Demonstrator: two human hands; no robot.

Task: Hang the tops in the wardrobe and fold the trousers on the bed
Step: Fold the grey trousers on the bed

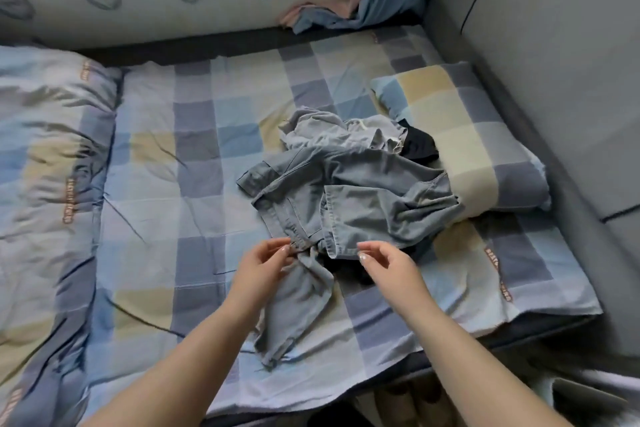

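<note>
Left hand pinches jeans at the near waistband; right hand hovers loosely curled, holding nothing. Denim looks soft, floppy, fairly heavy. Best held at waistband corners.

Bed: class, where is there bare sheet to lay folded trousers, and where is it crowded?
Free: the checked sheet between the duvet and the clothes pile. Crowded: the right side, where the pile laps onto the pillow and both hands work at the jeans.
</note>
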